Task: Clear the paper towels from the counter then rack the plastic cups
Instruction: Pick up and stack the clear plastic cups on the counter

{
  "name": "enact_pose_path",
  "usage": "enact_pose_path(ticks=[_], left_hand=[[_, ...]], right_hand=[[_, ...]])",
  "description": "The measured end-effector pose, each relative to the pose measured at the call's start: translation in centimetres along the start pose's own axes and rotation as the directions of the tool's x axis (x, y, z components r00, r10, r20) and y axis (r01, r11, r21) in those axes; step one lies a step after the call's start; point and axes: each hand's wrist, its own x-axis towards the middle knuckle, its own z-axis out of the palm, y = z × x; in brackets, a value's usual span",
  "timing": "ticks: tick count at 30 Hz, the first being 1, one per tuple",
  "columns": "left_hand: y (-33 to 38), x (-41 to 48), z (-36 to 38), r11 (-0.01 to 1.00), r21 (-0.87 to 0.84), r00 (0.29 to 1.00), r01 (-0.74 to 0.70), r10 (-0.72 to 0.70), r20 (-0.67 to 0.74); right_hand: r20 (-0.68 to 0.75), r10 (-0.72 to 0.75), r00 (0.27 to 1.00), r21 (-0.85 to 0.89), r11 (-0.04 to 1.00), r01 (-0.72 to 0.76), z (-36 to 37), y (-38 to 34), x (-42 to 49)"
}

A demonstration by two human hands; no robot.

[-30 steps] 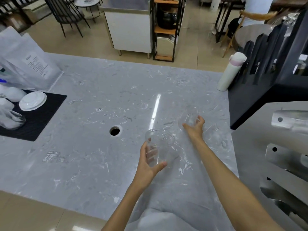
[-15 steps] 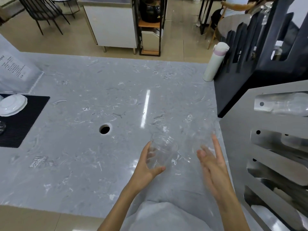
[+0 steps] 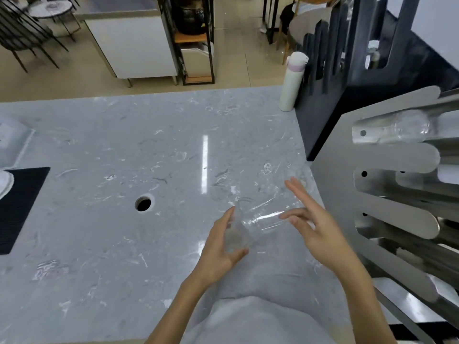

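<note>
My left hand [image 3: 218, 252] grips a clear plastic cup [image 3: 239, 234], tilted just above the grey marble counter [image 3: 124, 150]. My right hand [image 3: 315, 227] is close on its right, fingers spread. Its fingertips hold a second clear cup [image 3: 268, 216], whose end meets the first; blur hides the exact join. The metal cup rack [image 3: 395, 157] stands at the right edge of the counter, and a clear cup [image 3: 409, 130] lies in its top slot. I see no paper towels on the counter.
A round hole [image 3: 143, 203] opens in the counter left of my hands. A black mat [image 3: 22, 207] lies at the left edge. A white bottle [image 3: 290, 83] stands at the back beside a dark slotted stand [image 3: 347, 83].
My right hand took a cup from the counter near the rack and drew it back toward my left hand. The left cup tipped over toward it. My view swung right.
</note>
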Motion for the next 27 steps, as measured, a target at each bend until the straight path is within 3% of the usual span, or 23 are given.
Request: enact_pose_path(ticks=[3, 6, 8, 11, 13, 15, 17, 19, 21, 24, 27], left_hand=[[1.0, 0.2, 0.0, 0.998, 0.020, 0.997, -0.067, 0.066, 0.035], [1.8, 0.2, 0.5, 0.993, -0.075, 0.994, -0.094, 0.097, 0.049], [1.8, 0.0, 0.9, 0.987, -0.132, 0.995, -0.088, 0.092, 0.028], [1.5, -0.3, 1.1, 0.985, -0.165, 0.998, -0.057, 0.054, -0.026], [1.2, -0.3, 1.0, 0.984, -0.174, 0.998, -0.037, 0.028, -0.054], [0.9, -0.1, 0.7, 0.984, -0.179, 0.998, -0.001, -0.012, -0.068], [0.8, 0.2, 0.2, 0.982, -0.187, 0.996, 0.023, -0.040, -0.084], [0.5, 0.4, -0.3, 0.979, -0.199, 0.992, 0.048, -0.070, -0.106], [0.0, 0.5, -0.6, 0.975, -0.213, 0.986, 0.068, -0.098, -0.135], [-0.6, 0.1, -1.2, 0.968, -0.234, 0.979, 0.087, -0.126, -0.161], [-0.7, -0.4, -1.6, 0.963, -0.250, 0.974, 0.100, -0.146, -0.173]], right_hand=[[0.188, -0.087, 0.978, -0.076, 0.992, 0.103, 1.4, -1.3, 0.6], [0.401, -0.102, 0.911, -0.142, 0.975, 0.171, 3.6, -2.2, 0.6], [0.388, -0.093, 0.917, -0.202, 0.962, 0.183, 4.6, -2.6, 0.7], [0.259, -0.148, 0.954, -0.294, 0.929, 0.224, 5.0, -2.9, 1.0], [0.341, -0.155, 0.927, -0.297, 0.918, 0.262, 5.1, -2.5, 1.4], [0.400, -0.139, 0.906, -0.168, 0.961, 0.222, 4.7, -1.7, 2.3], [0.252, -0.122, 0.960, -0.003, 0.992, 0.126, 3.9, -0.8, 4.3], [-0.077, -0.039, 0.996, 0.051, 0.998, 0.043, 2.7, 0.9, 7.6], [-0.351, 0.094, 0.932, -0.014, 0.994, -0.106, 1.6, 3.1, 11.1], [-0.451, 0.253, 0.856, 0.018, 0.961, -0.275, 1.2, 6.6, 14.6], [-0.437, 0.383, 0.814, 0.273, 0.919, -0.286, 1.4, 9.7, 16.2]])
